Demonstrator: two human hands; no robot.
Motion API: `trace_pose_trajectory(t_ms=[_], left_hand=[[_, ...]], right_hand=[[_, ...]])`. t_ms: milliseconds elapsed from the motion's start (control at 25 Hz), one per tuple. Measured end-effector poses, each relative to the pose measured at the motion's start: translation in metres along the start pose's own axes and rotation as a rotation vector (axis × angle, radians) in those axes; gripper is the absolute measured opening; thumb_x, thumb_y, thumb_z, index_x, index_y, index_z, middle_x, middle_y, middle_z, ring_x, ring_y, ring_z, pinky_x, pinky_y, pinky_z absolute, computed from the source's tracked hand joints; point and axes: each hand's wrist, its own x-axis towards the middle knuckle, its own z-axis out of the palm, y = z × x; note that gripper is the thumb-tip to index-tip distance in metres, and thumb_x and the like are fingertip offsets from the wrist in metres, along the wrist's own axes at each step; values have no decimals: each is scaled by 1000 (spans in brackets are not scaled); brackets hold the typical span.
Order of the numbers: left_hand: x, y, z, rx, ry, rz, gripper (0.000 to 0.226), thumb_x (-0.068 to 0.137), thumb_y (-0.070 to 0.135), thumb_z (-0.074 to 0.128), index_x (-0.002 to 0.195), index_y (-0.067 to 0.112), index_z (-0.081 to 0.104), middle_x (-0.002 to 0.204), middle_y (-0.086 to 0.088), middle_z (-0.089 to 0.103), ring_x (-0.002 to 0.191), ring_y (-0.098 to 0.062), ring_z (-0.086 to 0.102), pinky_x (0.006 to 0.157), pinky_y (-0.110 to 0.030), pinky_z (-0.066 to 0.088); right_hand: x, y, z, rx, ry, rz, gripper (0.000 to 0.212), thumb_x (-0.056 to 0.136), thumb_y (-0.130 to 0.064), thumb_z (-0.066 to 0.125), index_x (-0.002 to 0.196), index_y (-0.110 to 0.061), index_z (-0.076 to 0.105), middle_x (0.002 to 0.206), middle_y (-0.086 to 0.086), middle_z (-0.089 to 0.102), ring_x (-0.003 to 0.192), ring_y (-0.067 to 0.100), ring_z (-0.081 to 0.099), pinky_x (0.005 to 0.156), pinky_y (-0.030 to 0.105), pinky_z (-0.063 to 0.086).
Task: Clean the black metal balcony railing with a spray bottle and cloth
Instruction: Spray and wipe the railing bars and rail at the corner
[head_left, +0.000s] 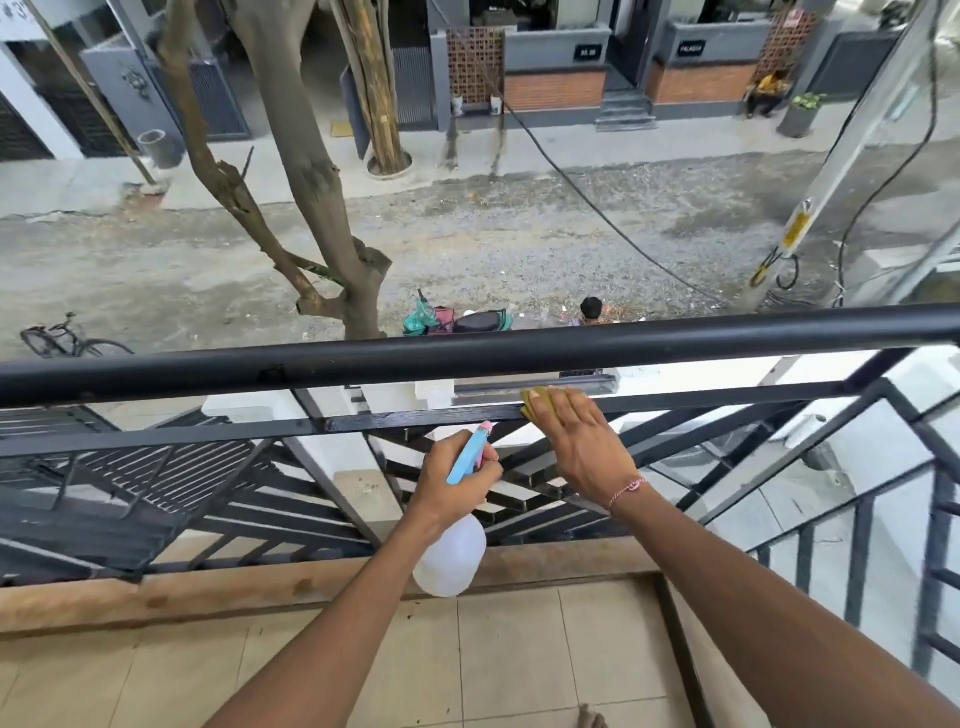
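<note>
1. Fingers (558, 415) of my right hand (576, 447) lie straight and together, pressing the yellow-green cloth (535, 402) flat on the railing's flat mid bar (415, 417) so it wipes the wet stretch.
2. My left hand (452, 483) grips the spray bottle (457, 551) by its blue trigger head (467, 457), parked just below the bar, ready to spray.

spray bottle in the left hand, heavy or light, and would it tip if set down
The translucent white plastic spray bottle with blue trigger probably feels light: no liquid level shows through it. The left hand carries it alone by the neck. Its rounded body likely stands, though the trigger head may make it tippy.
</note>
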Motion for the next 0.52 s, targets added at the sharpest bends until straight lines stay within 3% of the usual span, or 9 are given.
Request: trace_pose_trajectory(t_ms=[160, 360, 520], left_hand=[[9, 22, 41, -32, -32, 21, 11, 90, 11, 70, 85, 21, 68, 91, -7, 68, 81, -23, 65, 73, -38, 61], [20, 54, 94, -37, -86, 27, 12, 90, 12, 70, 84, 23, 69, 88, -9, 68, 80, -19, 64, 77, -46, 61], [27, 70, 138, -42, -131, 43, 13, 89, 14, 71, 82, 25, 69, 91, -2, 69, 86, -29, 67, 79, -50, 61]], right_hand=[[-19, 51, 0, 0, -15, 28, 76, 88, -7, 44, 158, -14, 15, 154, 17, 33, 144, 39, 29, 122, 49, 24], [-43, 113, -4, -7, -24, 45, 78, 87, -3, 46, 158, -14, 14, 153, 18, 35, 144, 39, 30, 121, 51, 26], [-60, 161, -6, -11, -11, 38, 77, 89, -5, 50, 158, -13, 17, 153, 17, 36, 143, 39, 32, 120, 50, 29]])
